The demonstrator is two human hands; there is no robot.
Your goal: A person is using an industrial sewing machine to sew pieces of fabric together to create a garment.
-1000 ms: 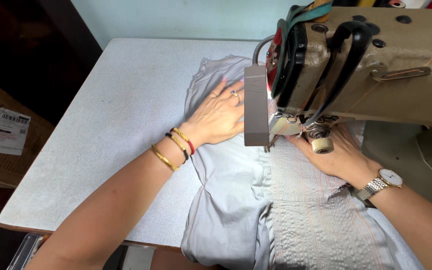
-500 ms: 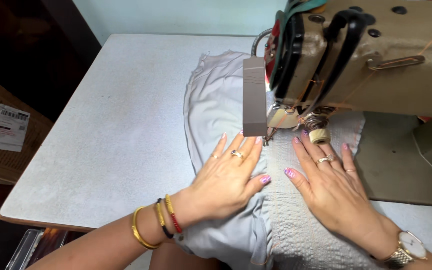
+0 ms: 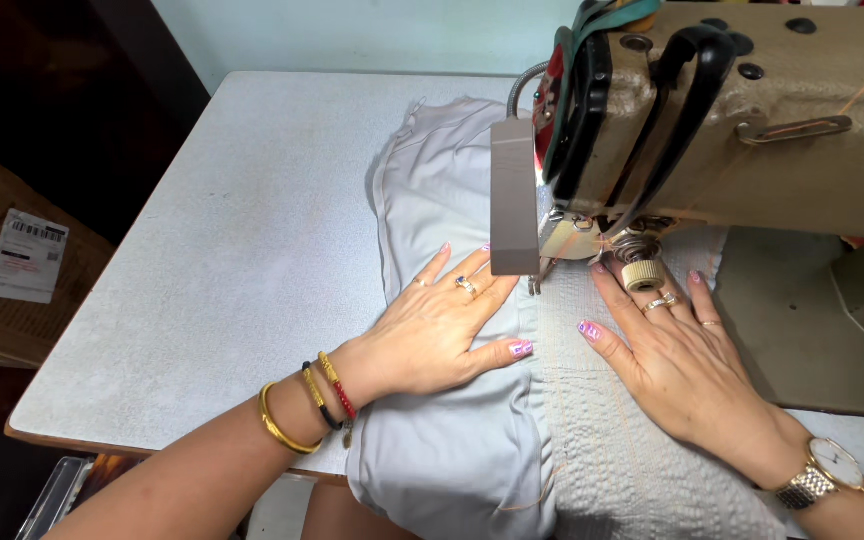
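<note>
The left hand (image 3: 442, 335) is lying flat and spread, palm down, on the smooth pale grey fabric (image 3: 452, 200), grasping nothing, with its fingers pointing toward the needle area of the beige sewing machine (image 3: 752, 130). The right hand (image 3: 677, 360) is pressing flat in the same released way on the shirred, puckered panel (image 3: 602, 460) of the same garment, its fingertips reaching just beneath the machine head, beside a small brass-coloured knob (image 3: 642, 275). The 2 thumbs are lying near each other, apart, on either side of the line where the smooth cloth is meeting the gathered panel. The fabric is lying on the speckled grey bench (image 3: 212, 260), running from behind the machine head, under the presser foot area, and hanging over the near edge of the bench. The left wrist is wearing a gold bangle (image 3: 277, 430) along with a black band and a red-and-gold bracelet, and the right wrist is wearing a gold-toned watch (image 3: 827, 470). Rings are showing on both hands. To the left of the bench, lower down, a cardboard box (image 3: 2, 270) with a white label is sitting in shadow.
</note>
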